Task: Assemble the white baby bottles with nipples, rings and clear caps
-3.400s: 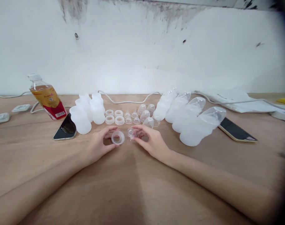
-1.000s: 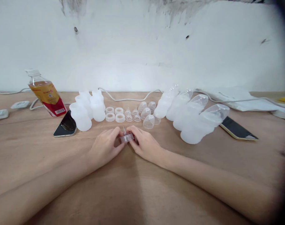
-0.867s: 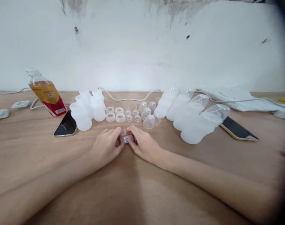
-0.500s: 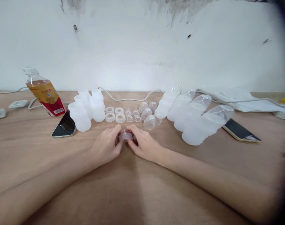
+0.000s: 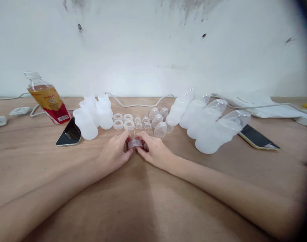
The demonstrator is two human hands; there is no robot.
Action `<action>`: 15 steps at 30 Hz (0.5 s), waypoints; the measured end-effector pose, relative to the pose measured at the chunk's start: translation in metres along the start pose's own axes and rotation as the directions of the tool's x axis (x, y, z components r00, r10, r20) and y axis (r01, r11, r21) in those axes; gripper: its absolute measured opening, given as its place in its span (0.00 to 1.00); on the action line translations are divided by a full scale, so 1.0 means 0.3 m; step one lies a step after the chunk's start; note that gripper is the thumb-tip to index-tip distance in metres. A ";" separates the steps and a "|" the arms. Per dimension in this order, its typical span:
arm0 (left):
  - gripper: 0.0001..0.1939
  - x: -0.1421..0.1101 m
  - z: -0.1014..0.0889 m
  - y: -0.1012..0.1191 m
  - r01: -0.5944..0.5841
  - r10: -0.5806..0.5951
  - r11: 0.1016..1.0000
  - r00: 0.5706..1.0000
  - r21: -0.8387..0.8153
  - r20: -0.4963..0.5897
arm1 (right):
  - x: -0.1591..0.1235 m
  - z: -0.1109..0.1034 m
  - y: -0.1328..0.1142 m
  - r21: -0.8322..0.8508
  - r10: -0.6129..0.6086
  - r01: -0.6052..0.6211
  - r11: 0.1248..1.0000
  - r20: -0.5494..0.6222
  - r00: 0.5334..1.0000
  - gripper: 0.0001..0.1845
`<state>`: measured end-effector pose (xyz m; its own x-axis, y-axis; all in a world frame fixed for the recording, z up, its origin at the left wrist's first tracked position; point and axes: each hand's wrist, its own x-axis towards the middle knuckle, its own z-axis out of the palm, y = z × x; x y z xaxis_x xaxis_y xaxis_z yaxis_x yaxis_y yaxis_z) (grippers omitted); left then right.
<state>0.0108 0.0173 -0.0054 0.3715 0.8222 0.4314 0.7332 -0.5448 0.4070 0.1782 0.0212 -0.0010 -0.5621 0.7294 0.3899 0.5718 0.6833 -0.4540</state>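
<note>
Pinched from either side, the clear ring (image 5: 135, 144) sits closed between the fingers of my left hand (image 5: 115, 151) and right hand (image 5: 157, 151), which cover its ends. Both forearms run out of my view, and a dark blur swallows the far right edge. Behind everything rises a stained white wall (image 5: 133, 50), its top cut off; before it spreads a wooden table (image 5: 113, 208). Frosted capped bottles (image 5: 207, 139) overlap on the right, so I can't count them surely; frosted open bottles (image 5: 89, 126) partly hide a phone (image 5: 69, 136) on the left. My ring is near the front of the loose white rings (image 5: 129, 125), lying roughly level, its teat (image 5: 134, 135) pointing up, long axis near vertical. Whether it touches the wood, I can't tell.
</note>
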 end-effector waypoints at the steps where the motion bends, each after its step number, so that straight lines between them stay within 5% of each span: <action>1: 0.07 0.003 -0.002 0.002 -0.003 0.003 1.000 1.000 0.003 0.007 | 0.001 0.000 -0.001 0.002 0.002 -0.002 1.000 0.003 1.000 0.13; 8: 0.07 0.011 -0.010 0.020 -0.022 0.021 0.999 0.999 0.039 0.041 | 0.007 0.002 -0.014 -0.049 0.033 -0.033 0.998 0.001 0.999 0.12; 15: 0.04 0.004 -0.020 0.006 0.036 -0.030 0.992 0.998 -0.121 0.046 | 0.004 -0.021 0.013 0.019 -0.049 0.049 0.999 0.029 0.998 0.10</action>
<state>0.0091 0.0164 0.0008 0.3752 0.8450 0.3812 0.6717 -0.5312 0.5164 0.1835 0.0251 0.0028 -0.6067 0.6936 0.3885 0.5323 0.7174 -0.4495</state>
